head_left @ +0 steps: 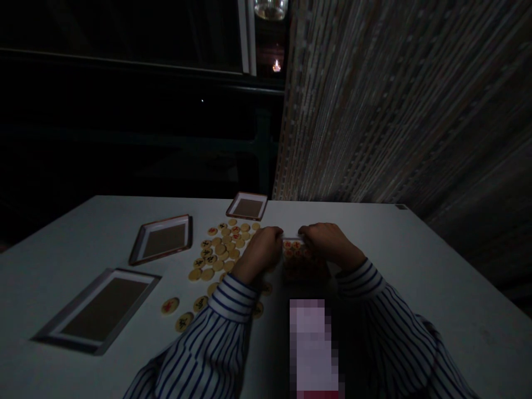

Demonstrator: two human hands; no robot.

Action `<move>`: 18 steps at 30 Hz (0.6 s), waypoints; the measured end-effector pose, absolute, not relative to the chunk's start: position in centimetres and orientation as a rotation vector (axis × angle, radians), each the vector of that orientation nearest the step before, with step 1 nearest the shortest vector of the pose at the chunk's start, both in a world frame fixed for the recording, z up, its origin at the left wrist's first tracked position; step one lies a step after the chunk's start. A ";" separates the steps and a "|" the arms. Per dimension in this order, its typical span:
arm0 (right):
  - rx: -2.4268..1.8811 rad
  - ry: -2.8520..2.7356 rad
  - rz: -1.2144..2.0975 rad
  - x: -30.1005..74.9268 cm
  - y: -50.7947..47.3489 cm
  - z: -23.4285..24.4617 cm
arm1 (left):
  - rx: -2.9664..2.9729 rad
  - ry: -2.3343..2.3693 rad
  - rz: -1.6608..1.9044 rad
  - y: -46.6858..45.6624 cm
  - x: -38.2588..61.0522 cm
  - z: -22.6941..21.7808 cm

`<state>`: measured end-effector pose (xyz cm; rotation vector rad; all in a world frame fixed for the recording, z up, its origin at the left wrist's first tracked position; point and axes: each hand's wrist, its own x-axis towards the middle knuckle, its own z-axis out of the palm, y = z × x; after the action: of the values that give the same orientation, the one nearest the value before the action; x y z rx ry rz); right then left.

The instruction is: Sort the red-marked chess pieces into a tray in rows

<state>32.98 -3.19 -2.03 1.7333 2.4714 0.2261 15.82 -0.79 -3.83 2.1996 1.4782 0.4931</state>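
My left hand (260,252) and my right hand (328,244) are both curled around a small clear box (296,256) that stands on the white table (415,260) in front of me. Round wooden pieces with red marks show inside the box. My fingers grip its top edge from either side. To the left of my left hand lie several loose round wooden game pieces (220,252) with red or black characters, spread over the table. More loose pieces (170,306) lie near my left striped sleeve.
Three shallow rectangular trays rest on the table: a small one (247,206) at the back, a middle one (162,239) to the left, and a large one (102,310) at the front left. A woven blind (394,100) hangs behind the table on the right. The room is dark.
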 end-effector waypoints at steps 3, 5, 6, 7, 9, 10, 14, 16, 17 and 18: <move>1.739 2.474 0.224 32.8 -3.3 -1.8 | 2.269 1.433 0.545 -0.7 15.6 -3.6; 1.749 2.468 0.216 32.8 -3.5 -1.5 | 2.276 1.446 0.564 -0.7 15.3 -3.3; 1.757 2.462 0.212 32.7 -3.6 -1.4 | 2.276 1.456 0.574 -0.7 15.2 -3.1; 1.764 2.459 0.209 32.7 -3.6 -1.3 | 2.273 1.467 0.584 -0.7 15.1 -2.9; 1.775 2.462 0.211 32.6 -3.8 -1.1 | 2.261 1.484 0.603 -0.7 14.7 -2.4; 1.776 2.470 0.215 32.6 -3.8 -1.0 | 2.256 1.488 0.617 -0.7 14.5 -2.2; 1.776 2.506 0.239 32.7 -3.8 -0.8 | 2.276 1.496 0.650 -0.6 13.1 -1.0; 1.772 2.513 0.243 32.7 -3.8 -0.8 | 2.285 1.520 0.642 -0.4 12.0 -0.4; 1.772 2.514 0.245 32.7 -3.8 -0.9 | 2.297 1.530 0.632 -0.2 11.4 -0.1; 1.773 2.517 0.246 32.7 -3.8 -0.9 | 2.294 1.559 0.625 0.0 10.8 0.1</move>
<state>32.67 -3.76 -0.90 1.7734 2.5172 0.2459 10.79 0.03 0.07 2.2945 1.5586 0.6249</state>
